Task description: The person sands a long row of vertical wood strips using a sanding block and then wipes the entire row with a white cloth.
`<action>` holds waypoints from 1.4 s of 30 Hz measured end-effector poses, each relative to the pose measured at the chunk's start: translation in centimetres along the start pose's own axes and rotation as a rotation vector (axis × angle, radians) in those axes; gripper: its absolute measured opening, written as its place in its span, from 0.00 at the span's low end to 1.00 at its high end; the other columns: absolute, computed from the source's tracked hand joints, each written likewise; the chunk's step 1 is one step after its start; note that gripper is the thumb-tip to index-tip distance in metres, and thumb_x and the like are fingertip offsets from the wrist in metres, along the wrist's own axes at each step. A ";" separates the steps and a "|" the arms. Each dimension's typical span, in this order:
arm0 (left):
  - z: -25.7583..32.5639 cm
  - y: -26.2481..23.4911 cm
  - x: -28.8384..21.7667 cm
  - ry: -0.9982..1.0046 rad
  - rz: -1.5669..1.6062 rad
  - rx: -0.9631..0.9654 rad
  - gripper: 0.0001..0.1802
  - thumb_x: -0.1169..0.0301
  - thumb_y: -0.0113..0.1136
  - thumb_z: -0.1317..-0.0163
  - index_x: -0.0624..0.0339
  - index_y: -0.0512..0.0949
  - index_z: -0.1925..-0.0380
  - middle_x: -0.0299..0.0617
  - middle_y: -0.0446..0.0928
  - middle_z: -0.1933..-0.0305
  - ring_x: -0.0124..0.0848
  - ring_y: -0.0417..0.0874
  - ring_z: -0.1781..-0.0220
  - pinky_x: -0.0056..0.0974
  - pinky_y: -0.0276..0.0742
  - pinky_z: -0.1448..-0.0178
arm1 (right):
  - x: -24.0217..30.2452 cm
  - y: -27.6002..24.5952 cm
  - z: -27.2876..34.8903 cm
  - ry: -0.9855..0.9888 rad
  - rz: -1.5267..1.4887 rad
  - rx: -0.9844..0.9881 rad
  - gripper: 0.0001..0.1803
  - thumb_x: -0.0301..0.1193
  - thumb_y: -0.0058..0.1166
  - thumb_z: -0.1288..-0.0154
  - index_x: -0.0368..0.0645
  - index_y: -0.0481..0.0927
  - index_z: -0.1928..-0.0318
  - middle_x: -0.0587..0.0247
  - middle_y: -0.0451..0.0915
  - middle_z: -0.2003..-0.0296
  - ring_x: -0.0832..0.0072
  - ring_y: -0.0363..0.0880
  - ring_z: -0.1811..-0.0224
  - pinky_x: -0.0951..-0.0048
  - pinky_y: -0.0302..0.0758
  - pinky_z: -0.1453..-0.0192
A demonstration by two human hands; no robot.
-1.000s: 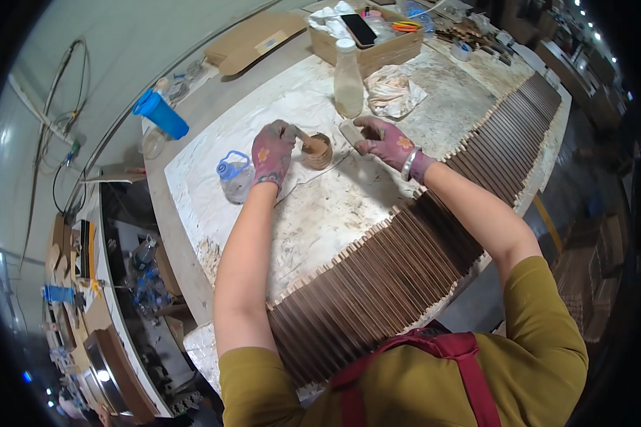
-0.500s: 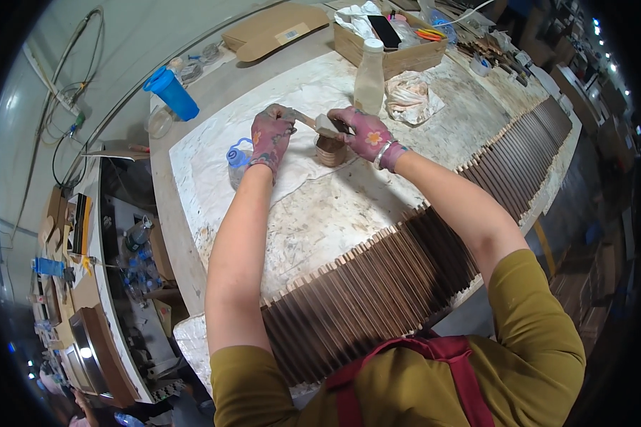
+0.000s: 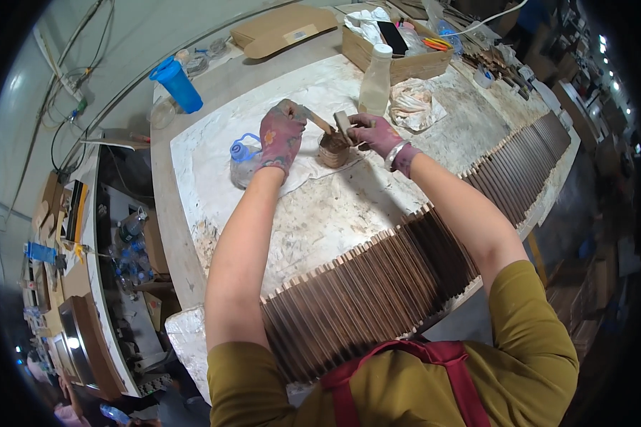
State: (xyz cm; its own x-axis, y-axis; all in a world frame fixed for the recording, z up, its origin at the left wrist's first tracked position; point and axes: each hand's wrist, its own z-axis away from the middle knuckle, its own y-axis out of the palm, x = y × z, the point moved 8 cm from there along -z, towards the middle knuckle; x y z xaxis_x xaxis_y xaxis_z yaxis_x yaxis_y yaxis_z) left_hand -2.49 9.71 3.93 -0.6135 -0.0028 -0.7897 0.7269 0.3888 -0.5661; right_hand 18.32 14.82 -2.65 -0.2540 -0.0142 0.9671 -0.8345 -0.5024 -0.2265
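In a pink flowered glove, my left hand (image 3: 282, 136) is closed around a thin flat wooden stick (image 3: 318, 122) that slants down to the right. Its lower end reaches the mouth of a small ribbed cup (image 3: 332, 154) with dark brown stuff inside. My right hand (image 3: 377, 134), gloved alike and wearing a bangle, pinches a small pale grey block (image 3: 342, 127). The block is tilted nearly upright at the cup's right rim; whether it touches the rim I cannot tell. Beside my left wrist stands a clear plastic bottle (image 3: 243, 171) with a blue cap and handle.
Dark brown slats (image 3: 363, 292) lie side by side along the near table edge, under my forearms. Behind the cup stand a cloudy bottle (image 3: 375, 82), a crumpled rag (image 3: 414, 104) and a wooden box (image 3: 406, 65) of odds and ends. A blue tumbler (image 3: 178, 87) is far left.
The grey block has turned from lying flat over the cup to nearly upright at its right side. My right hand has shifted slightly right, and the stick's end now shows at the cup mouth.
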 end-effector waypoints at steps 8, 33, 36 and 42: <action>2.0 0.1 -3.6 0.207 -0.023 -0.088 0.10 0.64 0.57 0.41 0.58 0.80 0.70 0.50 0.79 0.65 0.48 0.81 0.62 0.44 0.75 0.58 | -0.1 0.9 0.9 0.010 -0.183 -0.055 0.23 0.33 0.59 0.36 0.34 0.76 0.43 0.59 0.82 0.59 0.77 0.80 0.63 0.76 0.77 0.58; 1.1 -0.3 0.6 -0.016 0.074 -0.070 0.05 0.73 0.63 0.44 0.60 0.80 0.67 0.39 0.81 0.73 0.27 0.79 0.71 0.33 0.75 0.64 | 2.3 1.4 1.6 -0.295 0.551 -0.253 0.23 0.35 0.58 0.35 0.44 0.74 0.40 0.46 0.78 0.49 0.52 0.79 0.47 0.61 0.74 0.42; 1.1 -0.7 0.9 -0.041 0.084 -0.069 0.05 0.72 0.62 0.43 0.60 0.80 0.68 0.38 0.80 0.74 0.26 0.79 0.71 0.32 0.74 0.65 | 2.7 1.7 2.2 -0.336 0.456 -0.259 0.24 0.37 0.58 0.35 0.44 0.74 0.40 0.46 0.78 0.49 0.52 0.79 0.48 0.61 0.74 0.42; 1.8 -0.2 0.4 0.045 0.081 -0.071 0.06 0.70 0.60 0.42 0.60 0.78 0.68 0.44 0.79 0.73 0.33 0.78 0.71 0.36 0.74 0.64 | 0.8 1.6 0.7 -0.179 0.204 -0.192 0.23 0.36 0.58 0.36 0.39 0.76 0.43 0.50 0.83 0.58 0.62 0.83 0.56 0.65 0.77 0.49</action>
State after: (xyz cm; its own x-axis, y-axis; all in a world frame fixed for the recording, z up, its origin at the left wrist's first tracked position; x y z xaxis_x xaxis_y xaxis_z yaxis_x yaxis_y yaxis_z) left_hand -2.28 8.00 3.30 -0.5679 0.0719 -0.8199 0.7518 0.4507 -0.4812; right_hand 17.16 13.43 -2.18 -0.3494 -0.2576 0.9008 -0.8568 -0.3013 -0.4185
